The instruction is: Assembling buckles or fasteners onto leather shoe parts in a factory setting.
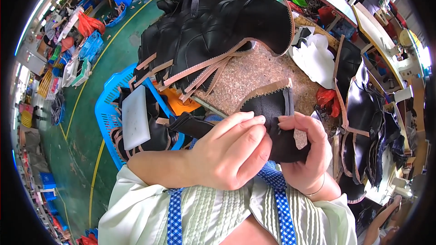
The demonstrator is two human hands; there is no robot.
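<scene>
Close in front of my chest I hold a black boot upper (pixel 265 105) with a tan, zigzag-cut edge at its top. My left hand (pixel 238 147) is closed, its fingertips pinched together against the upper's left side. A dark strap-like part of the work sticks out to the left past my left wrist. My right hand (pixel 311 147) grips the upper's right side, thumb and forefinger bent in toward a seam. Whatever small thing may be between my fingertips is hidden. Beyond my hands lies a large pile of black boot uppers (pixel 204 31) on the speckled table (pixel 254 70).
Left of me stands a blue plastic basket (pixel 109 104) of black pieces with a white board (pixel 136 118) on top. White cut pieces (pixel 315 59) and a red bag (pixel 328 100) lie at the table's right. More black uppers (pixel 363 145) hang at the right.
</scene>
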